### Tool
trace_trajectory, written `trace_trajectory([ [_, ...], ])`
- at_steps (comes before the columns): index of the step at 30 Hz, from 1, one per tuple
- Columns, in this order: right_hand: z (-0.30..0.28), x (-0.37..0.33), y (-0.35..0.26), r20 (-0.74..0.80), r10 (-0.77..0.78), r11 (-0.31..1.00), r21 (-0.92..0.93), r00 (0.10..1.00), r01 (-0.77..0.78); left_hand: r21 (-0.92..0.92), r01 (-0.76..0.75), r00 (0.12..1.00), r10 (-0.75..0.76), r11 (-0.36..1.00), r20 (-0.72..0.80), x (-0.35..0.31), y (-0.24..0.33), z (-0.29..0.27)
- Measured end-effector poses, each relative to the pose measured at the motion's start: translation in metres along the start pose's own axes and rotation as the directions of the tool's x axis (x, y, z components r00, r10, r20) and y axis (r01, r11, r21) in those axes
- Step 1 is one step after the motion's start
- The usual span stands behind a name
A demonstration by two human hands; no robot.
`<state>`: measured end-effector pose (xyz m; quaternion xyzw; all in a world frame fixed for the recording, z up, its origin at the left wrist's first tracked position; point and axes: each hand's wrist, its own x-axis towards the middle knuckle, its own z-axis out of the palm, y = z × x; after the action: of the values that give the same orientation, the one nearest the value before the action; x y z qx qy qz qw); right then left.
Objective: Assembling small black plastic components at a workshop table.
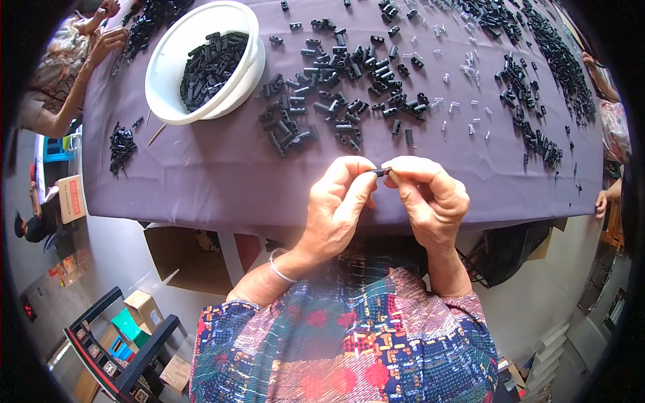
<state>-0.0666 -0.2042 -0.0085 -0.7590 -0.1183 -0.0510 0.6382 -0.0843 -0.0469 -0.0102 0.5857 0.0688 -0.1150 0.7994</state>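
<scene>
My left hand (pixel 336 207) and my right hand (pixel 431 200) meet just above the table's near edge. Between both sets of thumb and fingertips is a small black plastic part (pixel 380 172); the fingers cover most of it. Both hands are closed in a pinch. Just beyond them lies a loose spread of short black tubular plastic parts (pixel 336 124). Small shiny springs (pixel 470 70) are scattered to the right of that spread. A white bowl (pixel 161 94) at the back left holds a heap of black parts (pixel 213 67).
The table bears a purple-grey cloth (pixel 222 174). A small pile of black pieces (pixel 122 148) lies at left, next to a thin wooden stick (pixel 156 135). More black parts (pixel 537 134) lie at right. Other people's hands show at the left (pixel 107 43) and right (pixel 603 201) edges.
</scene>
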Motion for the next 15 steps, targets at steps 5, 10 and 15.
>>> trace_trajectory([
  [5,-0.0013,0.0033,-0.0024,0.017,-0.003,0.999,-0.036,1.0,0.003,-0.003,0.0,1.0,0.0,1.0,0.006,-0.0005,0.0003,-0.0005],
  [10,-0.0028,0.0063,-0.0042,0.041,-0.049,0.992,-0.115,0.998,0.054,0.022,-0.01,1.0,0.01,1.0,0.006,-0.0006,0.0006,-0.0003],
  [15,-0.0025,0.0058,-0.0036,0.044,-0.092,0.982,-0.16,0.995,0.098,0.036,-0.01,1.0,0.011,0.999,-0.01,-0.0005,0.0015,0.0018],
])
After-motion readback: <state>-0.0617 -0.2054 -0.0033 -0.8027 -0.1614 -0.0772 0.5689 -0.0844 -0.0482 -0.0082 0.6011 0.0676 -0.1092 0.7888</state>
